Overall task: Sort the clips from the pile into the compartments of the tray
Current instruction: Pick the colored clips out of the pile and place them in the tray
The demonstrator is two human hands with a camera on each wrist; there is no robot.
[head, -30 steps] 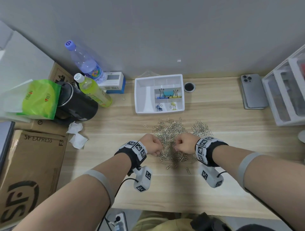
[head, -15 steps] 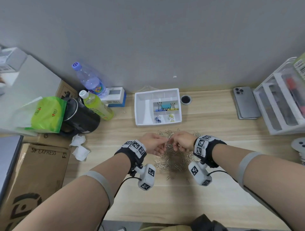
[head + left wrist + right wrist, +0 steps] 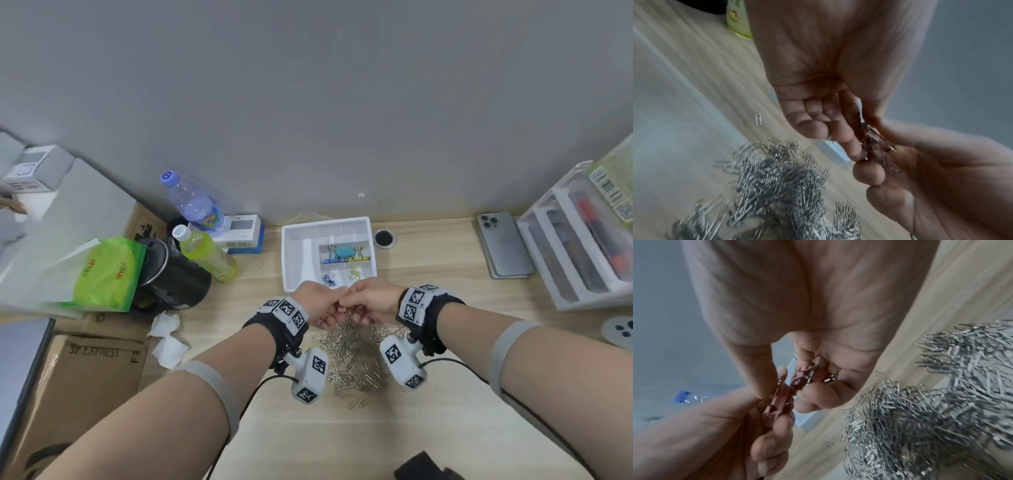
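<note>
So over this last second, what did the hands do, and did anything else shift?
Both hands rose off the paper clip pile and came together above its far edge. The left hand and right hand now jointly pinch small pink binder clips that were not visible earlier. The tray and its contents, the bottles and the phone kept their places; only the head camera tilted.

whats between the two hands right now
A few small pink binder clips, pinched between the left hand and right hand; the right wrist view shows it best.
</note>
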